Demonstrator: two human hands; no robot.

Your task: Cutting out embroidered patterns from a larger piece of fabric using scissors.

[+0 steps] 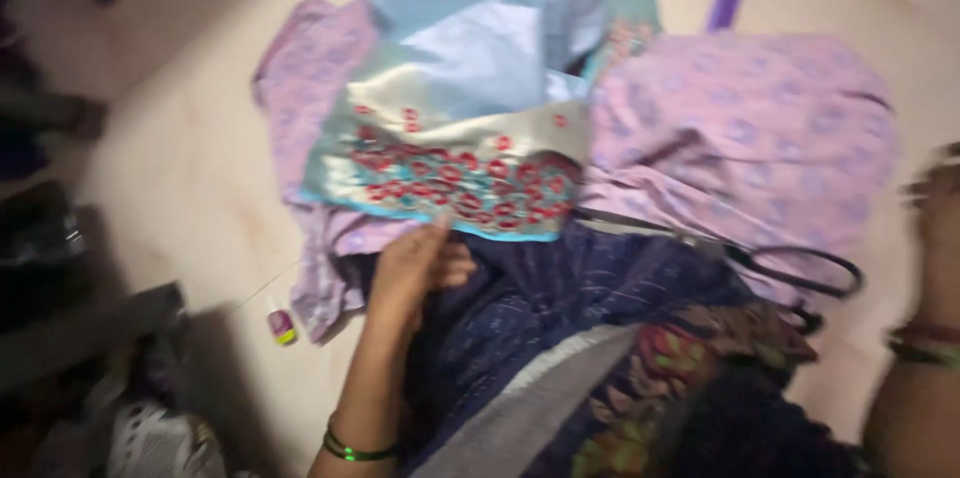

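L hand (415, 268) flat, fingers together, pressing light-blue embroidered cloth (455, 173) edge atop lilac fabric (750, 108) on floor. R hand (940, 228) blurred, state unclear. Scissors (770, 263) lie idle nearby; no cutting visible yet.

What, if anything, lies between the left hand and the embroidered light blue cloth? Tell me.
Nothing visible does. The left hand has its fingertips at the lower edge of the embroidered light blue cloth, with no other thing between them.

Two hands (415, 263) (940, 228); one scissors (760, 263); one thread spool (282, 326); two bangled wrists.
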